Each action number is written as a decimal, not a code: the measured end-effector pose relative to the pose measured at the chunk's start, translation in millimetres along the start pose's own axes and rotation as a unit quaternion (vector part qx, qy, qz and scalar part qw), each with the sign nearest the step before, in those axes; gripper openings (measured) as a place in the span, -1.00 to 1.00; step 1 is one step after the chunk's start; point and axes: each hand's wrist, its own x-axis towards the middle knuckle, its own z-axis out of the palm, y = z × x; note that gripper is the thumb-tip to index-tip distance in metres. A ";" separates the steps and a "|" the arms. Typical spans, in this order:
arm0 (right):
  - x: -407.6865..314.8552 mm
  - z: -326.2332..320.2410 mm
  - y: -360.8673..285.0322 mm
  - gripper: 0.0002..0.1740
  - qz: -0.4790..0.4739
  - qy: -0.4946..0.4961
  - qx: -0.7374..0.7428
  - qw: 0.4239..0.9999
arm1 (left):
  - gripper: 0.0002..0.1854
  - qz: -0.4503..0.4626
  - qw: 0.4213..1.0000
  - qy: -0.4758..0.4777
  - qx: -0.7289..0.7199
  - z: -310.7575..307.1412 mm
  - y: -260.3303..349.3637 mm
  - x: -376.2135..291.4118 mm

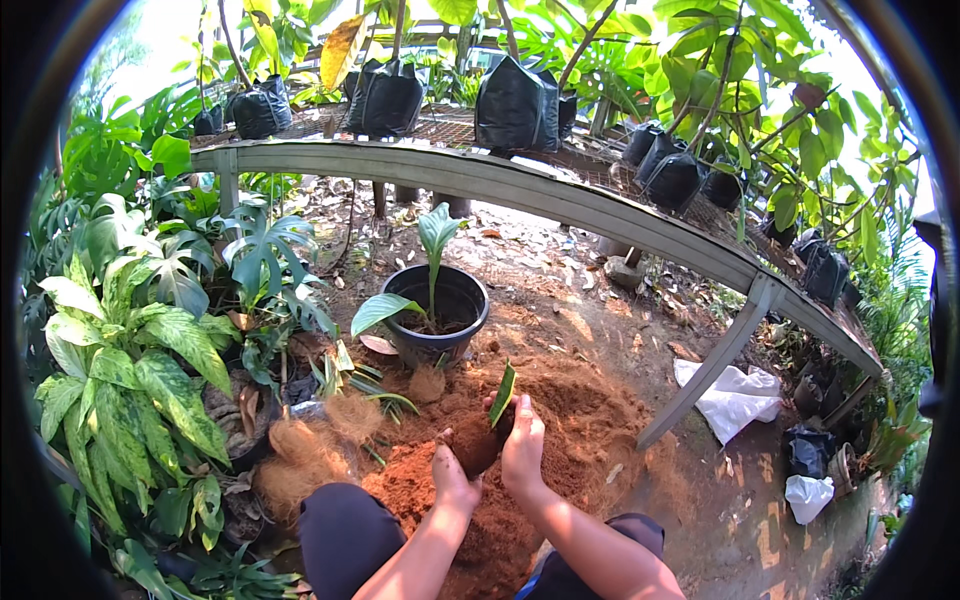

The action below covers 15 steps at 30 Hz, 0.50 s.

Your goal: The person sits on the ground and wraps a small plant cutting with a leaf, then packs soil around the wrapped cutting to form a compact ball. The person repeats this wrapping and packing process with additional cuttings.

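Between my two hands, just above the heap of reddish-brown loose growing medium point(555, 397), is a small dark pot or bag point(475, 444) packed with brown medium. It tilts, and its lower part is mostly hidden. A short green leaf cutting with pale edges point(504, 394) sticks up from it on the right. My left hand point(454, 474) supports it from the left and below. Against its right side lies my right hand point(523, 444), fingers close to the leaf. Beyond my hands stands a black plastic pot point(439, 346) holding a broad-leaved young plant point(433, 244).
Tan coconut fibre point(304, 457) and cut leaf pieces point(364, 381) lie left of the heap. Variegated foliage point(142, 367) crowds the left. A mesh-topped bench point(480, 161) bearing black plant bags point(516, 105) arches across, its slanted leg point(705, 367) at right near a white sheet point(731, 397).
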 end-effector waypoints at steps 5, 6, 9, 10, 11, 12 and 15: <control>-17.9 9.6 12.3 -0.33 -0.113 -0.035 -0.088 0.989 | -0.56 0.009 0.998 -0.054 0.007 -5.9 -4.8 2.2; -20.5 11.1 14.6 -0.37 -0.097 -0.034 -0.089 0.991 | -0.56 0.026 0.999 -0.038 0.026 -6.4 -5.4 2.3; -24.1 15.8 17.0 -0.45 -0.176 -0.018 -0.163 0.971 | -0.57 0.072 0.995 0.037 0.060 -3.3 -6.5 0.1; -25.0 16.1 15.4 -0.49 -0.191 -0.025 -0.182 0.964 | -0.57 0.083 0.990 0.093 0.064 -0.1 -8.7 -2.3; -26.7 18.2 13.6 -0.48 -0.182 -0.029 -0.211 0.960 | -0.58 0.087 0.984 0.142 0.059 2.4 -8.6 -5.3; -28.1 20.2 11.2 -0.48 -0.172 -0.029 -0.233 0.957 | -0.59 0.127 0.980 0.126 0.086 5.5 -8.8 -9.1; -27.4 24.5 2.7 -0.42 -0.134 -0.042 -0.210 0.968 | -0.59 0.100 0.985 0.109 0.089 13.5 2.5 -11.8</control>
